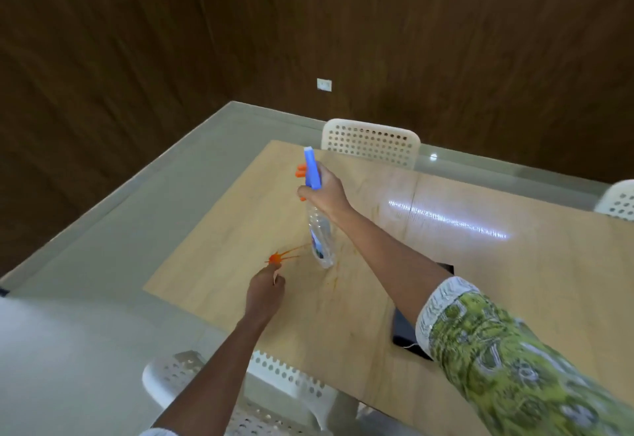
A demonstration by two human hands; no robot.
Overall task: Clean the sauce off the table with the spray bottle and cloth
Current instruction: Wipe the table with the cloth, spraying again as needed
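Note:
An orange sauce splat [275, 258] with thin streaks lies on the light wooden table [480, 264] near its left end. My right hand [320, 192] grips the neck of a clear spray bottle [320, 236] with a blue head and orange trigger, held in the air just right of the splat. My left hand [266, 286] sits fisted on the table right below the sauce, with a small pale bit of something showing between its fingers. A cloth as such is not plainly visible.
A dark flat object [408, 332] lies on the table under my right forearm. White perforated chairs stand at the far side [372, 142], the far right [617, 200] and the near edge [274, 380]. Grey floor and brown walls surround the table.

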